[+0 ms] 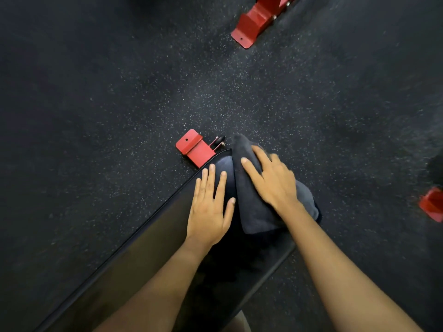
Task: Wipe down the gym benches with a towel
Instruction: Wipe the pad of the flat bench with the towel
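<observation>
Dark towel (253, 209) at the far end of the gym bench (143, 259).
My right hand (273, 180) presses flat on it, fingers spread; my left hand (208, 209) lies open on the bare pad just beside (thumb very near the towel). A red frame foot (191, 147) stands on the speckled floor (96, 92) beyond.

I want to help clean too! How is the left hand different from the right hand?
The left hand rests flat on the bare bench pad; the right hand presses on the dark towel. The left hand sits nearer the person, the right hand nearer the pad's end. Both have straight fingers and grip nothing.
</observation>
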A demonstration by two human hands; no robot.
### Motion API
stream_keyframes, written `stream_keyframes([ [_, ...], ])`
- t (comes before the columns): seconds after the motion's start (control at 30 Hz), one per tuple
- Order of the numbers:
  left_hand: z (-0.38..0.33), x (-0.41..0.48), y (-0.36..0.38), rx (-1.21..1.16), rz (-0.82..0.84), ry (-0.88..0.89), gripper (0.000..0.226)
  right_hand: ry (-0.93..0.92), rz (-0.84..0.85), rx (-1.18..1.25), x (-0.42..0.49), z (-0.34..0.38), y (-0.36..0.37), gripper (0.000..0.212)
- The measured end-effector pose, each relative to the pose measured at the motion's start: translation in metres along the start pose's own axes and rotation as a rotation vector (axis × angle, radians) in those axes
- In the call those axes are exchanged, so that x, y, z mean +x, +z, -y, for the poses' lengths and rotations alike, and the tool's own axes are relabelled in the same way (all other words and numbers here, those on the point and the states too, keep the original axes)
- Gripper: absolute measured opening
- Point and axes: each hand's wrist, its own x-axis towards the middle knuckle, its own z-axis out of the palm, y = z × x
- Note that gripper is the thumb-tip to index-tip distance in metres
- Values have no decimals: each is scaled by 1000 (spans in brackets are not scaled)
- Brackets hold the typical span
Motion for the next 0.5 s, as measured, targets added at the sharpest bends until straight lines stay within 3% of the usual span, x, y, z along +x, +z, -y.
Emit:
stream_keyframes([
  [0.23, -3, 0, -2, -16, 5, -13, 58, 209, 7, -16, -37, -29, -3, 76],
  [0.37, -4, 0, -1, -20, 5, -16, 58, 66, 27, 3, -3, 3, -2, 63],
  [0.5, -4, -5, -2, -27, 50, 41, 56, 1, -6, -31, -8, -11, 0, 65],
])
